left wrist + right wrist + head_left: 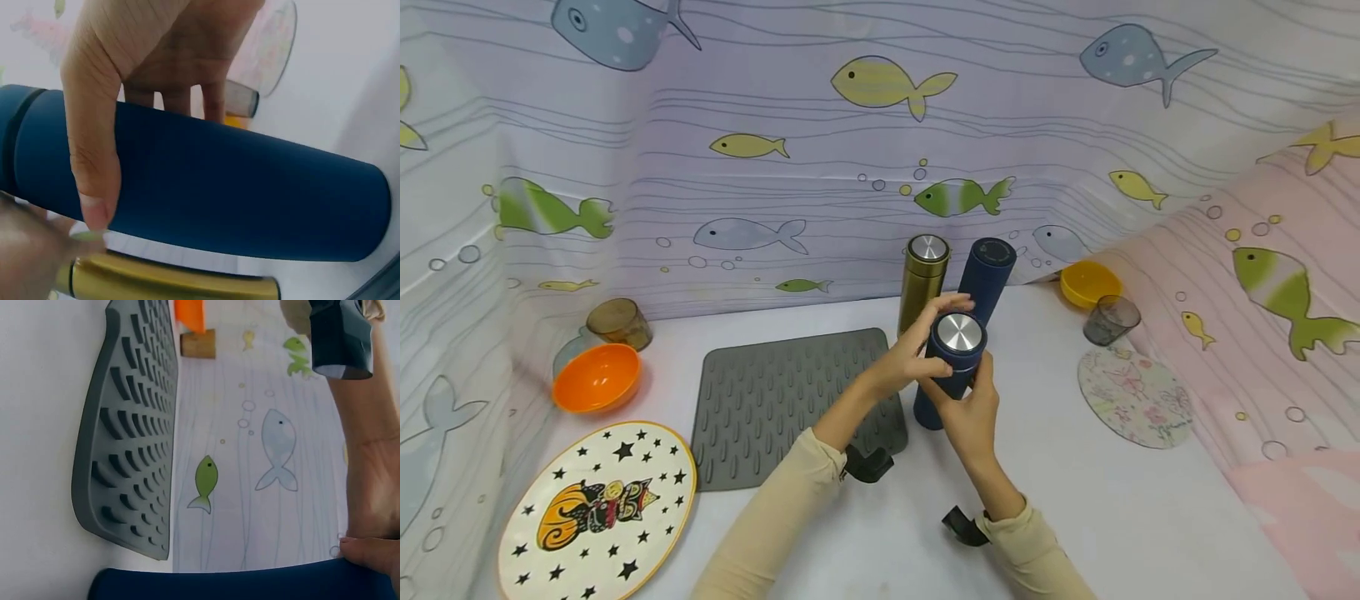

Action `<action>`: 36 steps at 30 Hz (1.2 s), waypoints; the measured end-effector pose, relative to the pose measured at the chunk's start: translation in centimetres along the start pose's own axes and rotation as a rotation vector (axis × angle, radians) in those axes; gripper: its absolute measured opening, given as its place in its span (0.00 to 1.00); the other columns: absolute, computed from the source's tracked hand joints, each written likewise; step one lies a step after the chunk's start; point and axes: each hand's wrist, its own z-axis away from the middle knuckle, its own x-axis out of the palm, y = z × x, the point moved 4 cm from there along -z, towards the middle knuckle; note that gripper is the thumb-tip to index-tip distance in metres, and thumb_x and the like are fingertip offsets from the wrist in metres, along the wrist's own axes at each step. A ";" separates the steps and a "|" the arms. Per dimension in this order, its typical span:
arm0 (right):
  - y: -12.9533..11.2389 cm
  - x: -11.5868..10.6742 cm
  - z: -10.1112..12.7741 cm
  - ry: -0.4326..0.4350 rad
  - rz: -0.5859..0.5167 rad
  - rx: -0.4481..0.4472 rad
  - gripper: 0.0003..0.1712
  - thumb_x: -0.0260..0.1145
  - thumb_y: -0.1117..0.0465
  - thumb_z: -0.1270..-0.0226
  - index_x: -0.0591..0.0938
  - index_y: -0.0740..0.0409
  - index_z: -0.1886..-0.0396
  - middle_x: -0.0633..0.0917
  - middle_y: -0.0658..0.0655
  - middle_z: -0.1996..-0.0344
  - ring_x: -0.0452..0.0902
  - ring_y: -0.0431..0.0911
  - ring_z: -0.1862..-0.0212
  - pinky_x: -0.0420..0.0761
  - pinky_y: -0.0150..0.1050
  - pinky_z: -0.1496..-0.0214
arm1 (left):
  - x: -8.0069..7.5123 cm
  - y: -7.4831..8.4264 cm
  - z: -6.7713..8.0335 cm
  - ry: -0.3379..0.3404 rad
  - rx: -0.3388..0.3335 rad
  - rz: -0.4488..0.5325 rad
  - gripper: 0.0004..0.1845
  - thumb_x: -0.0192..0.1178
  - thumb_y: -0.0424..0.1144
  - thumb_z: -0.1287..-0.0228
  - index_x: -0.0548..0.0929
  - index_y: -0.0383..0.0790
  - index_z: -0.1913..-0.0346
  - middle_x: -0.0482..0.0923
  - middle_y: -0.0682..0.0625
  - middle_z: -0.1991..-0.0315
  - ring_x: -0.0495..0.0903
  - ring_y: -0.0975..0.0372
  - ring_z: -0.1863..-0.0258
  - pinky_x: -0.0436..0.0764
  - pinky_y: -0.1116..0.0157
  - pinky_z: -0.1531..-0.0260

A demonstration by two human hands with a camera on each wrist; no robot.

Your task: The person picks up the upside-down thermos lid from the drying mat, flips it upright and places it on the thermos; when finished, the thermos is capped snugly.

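A dark blue thermos flask (931,408) with a shiny metal disc on its lid stands roughly upright between both hands. I cannot tell whether its base touches the table. My left hand (904,358) grips it round the lid from the left; its thumb also shows against the flask in the right wrist view. Lower down, my right hand (970,412) holds the body, its thumb (94,169) across the near side in the left wrist view. Just behind stand a gold flask (921,287) and a second dark blue flask (988,275).
A grey ridged mat (790,408) lies left of the flasks. Farther left are an orange bowl (597,379), a brown cup (619,323) and a star-patterned plate (647,517). At right sit a yellow bowl (1090,283), a dark glass (1111,321) and a round floral board (1135,397).
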 end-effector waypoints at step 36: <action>0.6 0.5 0.0 -0.069 -0.037 0.021 0.40 0.76 0.74 0.48 0.68 0.70 0.36 0.78 0.71 0.43 0.73 0.63 0.38 0.72 0.60 0.38 | -1.0 0.4 0.7 0.000 0.010 -0.091 0.44 0.69 0.40 0.47 0.60 0.38 0.28 0.64 0.40 0.29 0.68 0.53 0.32 0.70 0.53 0.34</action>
